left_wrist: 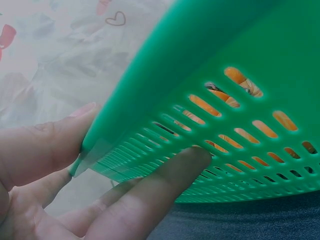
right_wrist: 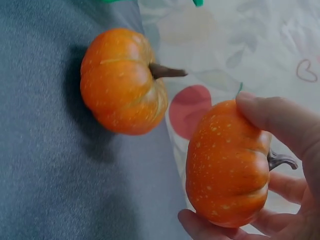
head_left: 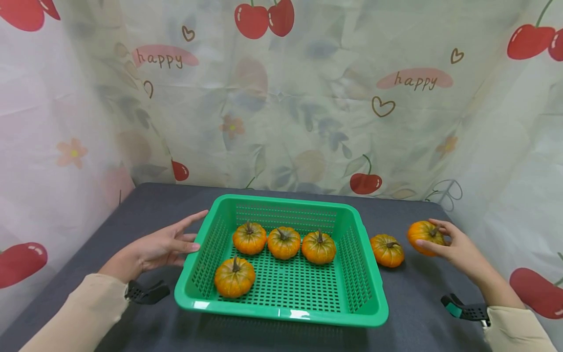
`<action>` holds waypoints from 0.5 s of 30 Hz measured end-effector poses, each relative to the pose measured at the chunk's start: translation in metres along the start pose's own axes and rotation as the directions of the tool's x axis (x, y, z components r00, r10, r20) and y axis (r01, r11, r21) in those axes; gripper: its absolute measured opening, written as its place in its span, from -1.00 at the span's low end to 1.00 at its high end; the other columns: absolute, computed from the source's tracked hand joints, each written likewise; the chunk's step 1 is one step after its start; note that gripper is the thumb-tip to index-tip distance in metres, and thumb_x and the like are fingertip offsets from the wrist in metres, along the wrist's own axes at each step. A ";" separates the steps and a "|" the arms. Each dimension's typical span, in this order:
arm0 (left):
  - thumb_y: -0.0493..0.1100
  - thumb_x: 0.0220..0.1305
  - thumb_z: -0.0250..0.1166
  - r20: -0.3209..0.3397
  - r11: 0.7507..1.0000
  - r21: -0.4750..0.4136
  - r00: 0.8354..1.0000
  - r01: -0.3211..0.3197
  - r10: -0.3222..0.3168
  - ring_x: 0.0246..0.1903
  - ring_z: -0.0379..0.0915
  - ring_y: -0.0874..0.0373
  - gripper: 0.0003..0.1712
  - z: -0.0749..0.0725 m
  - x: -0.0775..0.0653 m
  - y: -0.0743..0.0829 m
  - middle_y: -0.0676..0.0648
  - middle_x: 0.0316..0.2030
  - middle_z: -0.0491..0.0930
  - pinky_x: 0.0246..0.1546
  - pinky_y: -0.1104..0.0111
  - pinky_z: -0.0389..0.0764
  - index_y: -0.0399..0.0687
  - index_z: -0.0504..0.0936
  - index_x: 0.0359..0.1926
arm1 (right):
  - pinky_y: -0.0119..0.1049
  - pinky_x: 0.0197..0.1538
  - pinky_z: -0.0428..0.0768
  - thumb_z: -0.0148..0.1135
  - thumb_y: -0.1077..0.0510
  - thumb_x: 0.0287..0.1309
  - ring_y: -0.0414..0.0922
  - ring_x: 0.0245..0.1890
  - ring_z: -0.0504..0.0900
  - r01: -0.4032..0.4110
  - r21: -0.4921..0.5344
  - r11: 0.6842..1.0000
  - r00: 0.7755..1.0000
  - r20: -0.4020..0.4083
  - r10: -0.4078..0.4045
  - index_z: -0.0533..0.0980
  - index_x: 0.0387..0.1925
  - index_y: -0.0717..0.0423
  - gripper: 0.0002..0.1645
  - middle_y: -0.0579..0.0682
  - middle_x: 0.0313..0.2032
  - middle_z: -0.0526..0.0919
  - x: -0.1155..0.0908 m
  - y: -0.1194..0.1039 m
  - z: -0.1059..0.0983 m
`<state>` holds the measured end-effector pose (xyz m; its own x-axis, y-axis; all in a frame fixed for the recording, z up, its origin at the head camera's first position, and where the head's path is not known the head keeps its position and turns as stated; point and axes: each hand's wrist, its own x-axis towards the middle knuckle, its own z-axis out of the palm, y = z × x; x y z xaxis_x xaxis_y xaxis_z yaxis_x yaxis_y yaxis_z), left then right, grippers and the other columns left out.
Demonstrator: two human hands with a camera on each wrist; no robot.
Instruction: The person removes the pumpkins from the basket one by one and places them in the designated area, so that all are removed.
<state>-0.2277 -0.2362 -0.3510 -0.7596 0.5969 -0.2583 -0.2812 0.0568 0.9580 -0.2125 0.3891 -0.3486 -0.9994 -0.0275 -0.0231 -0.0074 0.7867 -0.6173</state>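
A green plastic basket point(head_left: 281, 318) with slotted walls stands on the dark table, holding several small orange pumpkins. Three of them, one being the middle pumpkin point(head_left: 284, 243), form a row towards the back, and another pumpkin point(head_left: 234, 277) sits at the front left. My left hand point(head_left: 160, 247) touches the basket's left side with fairly straight fingers; in the left wrist view a finger point(left_wrist: 165, 182) lies against the slotted outer wall. Off to the right, my right hand point(head_left: 462, 249) grips a pumpkin point(right_wrist: 227, 167) between thumb and fingers, above the table. A loose pumpkin point(head_left: 387, 251) rests just right of the basket.
The dark grey tabletop point(head_left: 422, 303) extends around the basket. Patterned curtains point(head_left: 281, 98) with cherries and "happy" lettering hang behind and at both sides. A dark strap point(head_left: 147, 292) is on the left wrist and another strap point(head_left: 464, 310) on the right.
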 end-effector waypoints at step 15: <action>-0.36 0.33 0.19 0.000 1.000 0.004 1.000 -0.003 0.003 0.11 0.53 -0.11 0.11 -0.001 0.000 -0.001 -0.43 0.45 -0.04 0.06 -0.07 0.56 0.29 -0.40 0.53 | 0.15 0.01 0.57 0.13 -0.20 0.31 0.43 0.12 0.27 -0.083 0.010 0.997 0.995 0.061 0.082 -0.05 0.40 0.46 0.03 0.63 0.25 0.07 0.005 0.023 0.002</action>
<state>-0.2280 -0.2367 -0.3519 -0.7604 0.5973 -0.2551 -0.2763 0.0579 0.9593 -0.2175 0.4060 -0.3649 -0.9926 -0.0002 -0.1215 0.0758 0.7802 -0.6209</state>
